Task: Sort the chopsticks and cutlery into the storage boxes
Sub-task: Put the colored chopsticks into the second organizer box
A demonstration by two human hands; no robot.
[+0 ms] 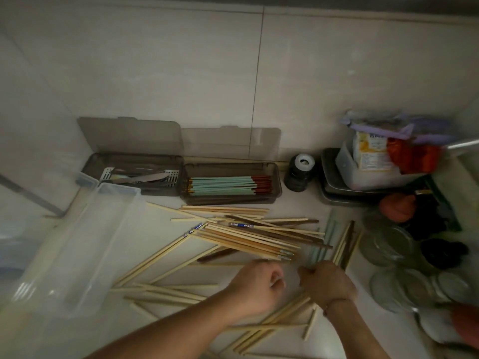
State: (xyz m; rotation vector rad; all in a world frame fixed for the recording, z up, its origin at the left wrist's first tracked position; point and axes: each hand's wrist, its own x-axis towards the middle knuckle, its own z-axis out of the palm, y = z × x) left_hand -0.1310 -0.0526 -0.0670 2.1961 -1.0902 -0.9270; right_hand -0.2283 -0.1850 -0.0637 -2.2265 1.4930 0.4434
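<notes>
Many loose wooden chopsticks lie crisscrossed on the white counter, with more near the front. At the wall stand two grey storage boxes with their lids up: the left box holds knives and other cutlery, the right box holds mint-green chopsticks. My right hand grips a small bundle of chopsticks that points up and away. My left hand is curled just left of it, above the pile; I see nothing in it.
A clear plastic tub lies tilted at the left. A black jar, stacked metal trays with a tub of packets, glass dishes and dark items crowd the right side.
</notes>
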